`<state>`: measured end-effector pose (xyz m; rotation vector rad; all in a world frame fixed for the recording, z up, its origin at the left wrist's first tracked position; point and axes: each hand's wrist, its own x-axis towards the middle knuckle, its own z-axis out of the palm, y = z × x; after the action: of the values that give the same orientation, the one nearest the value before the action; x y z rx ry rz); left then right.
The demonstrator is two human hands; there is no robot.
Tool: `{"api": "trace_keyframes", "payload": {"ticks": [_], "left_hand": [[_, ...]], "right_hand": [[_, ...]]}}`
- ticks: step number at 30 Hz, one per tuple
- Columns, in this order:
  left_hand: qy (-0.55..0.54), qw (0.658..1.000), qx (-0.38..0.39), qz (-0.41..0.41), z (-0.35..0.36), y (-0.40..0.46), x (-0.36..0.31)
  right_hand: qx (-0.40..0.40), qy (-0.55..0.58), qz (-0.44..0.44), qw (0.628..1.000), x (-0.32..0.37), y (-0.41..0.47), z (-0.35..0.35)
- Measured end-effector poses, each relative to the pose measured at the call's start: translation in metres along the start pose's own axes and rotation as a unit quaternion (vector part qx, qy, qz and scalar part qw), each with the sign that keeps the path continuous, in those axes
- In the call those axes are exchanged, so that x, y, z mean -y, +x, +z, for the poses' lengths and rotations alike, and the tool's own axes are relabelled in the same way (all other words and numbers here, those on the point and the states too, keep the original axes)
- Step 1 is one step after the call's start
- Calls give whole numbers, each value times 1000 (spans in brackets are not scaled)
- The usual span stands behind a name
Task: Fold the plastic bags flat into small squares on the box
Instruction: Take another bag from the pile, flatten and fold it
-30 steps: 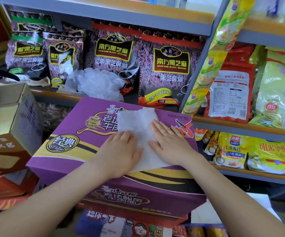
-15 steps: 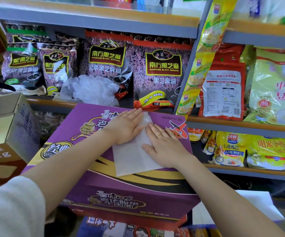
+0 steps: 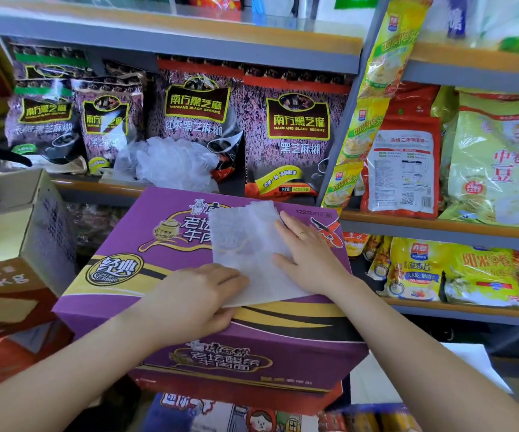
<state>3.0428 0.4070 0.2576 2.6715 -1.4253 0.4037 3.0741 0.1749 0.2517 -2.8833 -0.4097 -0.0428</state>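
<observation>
A white translucent plastic bag lies flattened as a long strip on top of the purple box. My right hand presses flat on the bag's right side, fingers straight and pointing away from me. At the bag's near left corner my left hand pinches the edge, fingers on top and thumb tucked under it. The far end of the bag lies uncovered and shows the box print through it.
A heap of crumpled clear plastic bags sits on the shelf just behind the box. Packed food bags fill the shelves behind and to the right. A brown carton stands close on the left.
My left hand has slid from the bag's far end back to its near left corner and taken hold of the edge. The right hand stays pressed on the bag.
</observation>
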Motion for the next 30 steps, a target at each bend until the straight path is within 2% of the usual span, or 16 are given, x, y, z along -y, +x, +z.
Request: {"api": "trace_keyframes", "payload": {"ticks": [3,7,9,12,15,18,20,23,27,30], "left_hand": [[-1,1000,-14,-3,-1,0,4],[-94,994,-35,-32,6,4,13],[-136,988,-50,-58,9,1,12],[-252,950,-60,-172,4,-10,4],[-331,904,-86,-256,2,-20,-1],[-359,872,-123,-309,3,-21,-5],[-358,861,-140,-334,2,-17,-5],[-343,856,-160,-352,1,-6,-1],[-276,878,-153,-360,4,9,3],[-241,891,-130,-362,7,18,8]], "right_hand": [[-62,54,-44,996,5,-9,-9],[39,147,-42,988,8,-20,-18],[58,191,-20,980,2,-24,-21],[68,298,32,952,-5,-31,-29],[118,259,7,959,-2,-39,-38],[166,189,-24,968,6,-44,-38],[142,191,-24,971,9,-45,-30],[65,251,31,965,14,-39,-18],[13,303,104,947,18,-28,-12],[-47,259,145,954,20,-24,-7]]}}
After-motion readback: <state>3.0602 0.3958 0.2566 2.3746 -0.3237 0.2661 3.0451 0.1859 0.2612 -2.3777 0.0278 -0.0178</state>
